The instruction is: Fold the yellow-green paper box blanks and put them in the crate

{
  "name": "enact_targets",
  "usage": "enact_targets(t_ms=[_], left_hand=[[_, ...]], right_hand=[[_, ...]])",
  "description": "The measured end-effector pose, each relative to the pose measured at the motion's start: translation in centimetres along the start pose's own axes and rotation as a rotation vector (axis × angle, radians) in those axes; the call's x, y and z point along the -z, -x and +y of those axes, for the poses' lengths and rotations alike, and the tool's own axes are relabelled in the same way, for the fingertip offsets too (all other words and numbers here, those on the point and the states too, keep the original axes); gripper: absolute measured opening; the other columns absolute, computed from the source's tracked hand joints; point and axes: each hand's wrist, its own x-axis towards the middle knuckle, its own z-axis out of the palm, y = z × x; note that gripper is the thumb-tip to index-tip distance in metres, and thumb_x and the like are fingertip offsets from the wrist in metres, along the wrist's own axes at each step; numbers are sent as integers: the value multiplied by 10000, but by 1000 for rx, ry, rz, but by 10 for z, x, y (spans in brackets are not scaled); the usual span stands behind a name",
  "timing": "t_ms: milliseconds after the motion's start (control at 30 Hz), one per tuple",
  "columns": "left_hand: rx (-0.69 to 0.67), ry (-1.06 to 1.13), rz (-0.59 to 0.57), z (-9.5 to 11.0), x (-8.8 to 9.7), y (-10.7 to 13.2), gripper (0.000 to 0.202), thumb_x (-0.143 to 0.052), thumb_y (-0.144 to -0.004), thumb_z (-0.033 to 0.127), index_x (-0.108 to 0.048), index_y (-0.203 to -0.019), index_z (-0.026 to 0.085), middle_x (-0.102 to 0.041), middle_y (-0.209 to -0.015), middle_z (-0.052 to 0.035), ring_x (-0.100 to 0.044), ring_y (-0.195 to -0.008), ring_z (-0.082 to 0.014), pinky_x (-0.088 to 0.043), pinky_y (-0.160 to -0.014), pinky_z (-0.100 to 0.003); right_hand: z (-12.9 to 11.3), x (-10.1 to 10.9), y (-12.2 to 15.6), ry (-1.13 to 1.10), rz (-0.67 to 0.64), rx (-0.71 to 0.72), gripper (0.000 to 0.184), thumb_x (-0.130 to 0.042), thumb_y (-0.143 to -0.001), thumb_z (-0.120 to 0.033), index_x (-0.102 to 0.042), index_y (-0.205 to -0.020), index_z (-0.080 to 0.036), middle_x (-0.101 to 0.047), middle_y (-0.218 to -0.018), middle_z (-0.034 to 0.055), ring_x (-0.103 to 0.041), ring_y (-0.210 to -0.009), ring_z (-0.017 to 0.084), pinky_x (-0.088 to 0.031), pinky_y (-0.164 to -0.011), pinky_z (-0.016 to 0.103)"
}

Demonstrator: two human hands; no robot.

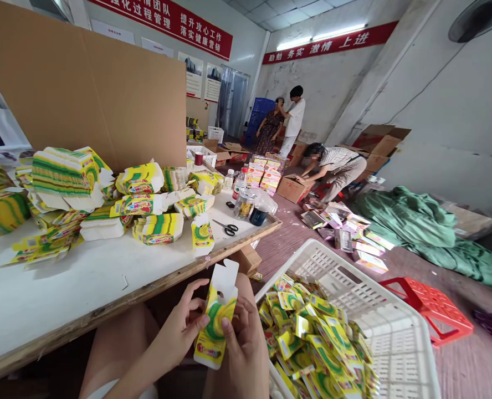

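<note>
Both my hands hold one small yellow-and-green printed carton (215, 318) above my lap, its white top flap standing up. My left hand (183, 327) grips its left side with the thumb pressed on the front. My right hand (244, 343) wraps the right side, thumb on the front too. Just to the right, a white plastic basket (379, 310) holds several folded cartons of the same print (312, 343). On the white table (83, 288) in front of me lie stacks of flat cartons (104, 199) and one upright carton (202, 235).
Scissors (226, 226), bottles and a jar (244, 202) sit at the table's far corner. A cardboard sheet (104, 94) stands behind the table. A red stool (429, 307), green cloth (420, 227) and scattered boxes lie on the floor. Three people are at the back, one bent over a box.
</note>
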Motion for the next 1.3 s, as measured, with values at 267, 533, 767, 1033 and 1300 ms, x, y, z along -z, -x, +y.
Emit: enact_targets(t_ms=[267, 533, 767, 1033, 1300], left_hand=[[160, 246, -236, 4, 22, 8, 516, -770, -810, 376, -496, -1232, 261, -702, -1009, -52, -685, -809, -187, -505, -729, -299], [184, 315, -185, 3, 15, 16, 791, -797, -792, 369, -305, -1410, 333, -707, -981, -33, -702, -798, -191, -522, -704, -296], [105, 63, -128, 2, 18, 12, 472, -696, -867, 305, -541, -1307, 233, -728, -1120, -105, -700, -1000, -251, -542, -862, -353], [23, -173, -72, 2, 18, 16, 468, -585, -914, 234, -543, -1380, 248, -677, -1293, -104, -664, -1131, -268, -540, -967, -367], [115, -59, -96, 9, 14, 16, 561, -591, -913, 242, -447, -1455, 231, -698, -1254, -135, -706, -1023, -269, -570, -877, -384]], right_hand=[[-3, 13, -3, 115, -204, -3, 247, -699, -859, -427, -719, -1035, -255, -741, -881, 43, -691, -811, 228, -561, -740, 312], [-3, 10, -7, 283, -136, 124, 211, -691, -870, -393, -753, -1008, -245, -735, -1016, 69, -682, -937, 242, -546, -824, 324], [-1, 18, -11, 266, -241, 115, 247, -642, -899, -407, -789, -1045, -273, -731, -1094, 80, -647, -1080, 275, -491, -979, 402], [8, 10, -15, 489, -231, 55, 345, -691, -829, -313, -692, -1149, -185, -644, -695, -2, -549, -558, 161, -451, -536, 263], [17, 3, -17, 563, -285, 98, 426, -637, -782, -212, -573, -1202, -184, -672, -779, 4, -563, -538, 146, -435, -488, 249]])
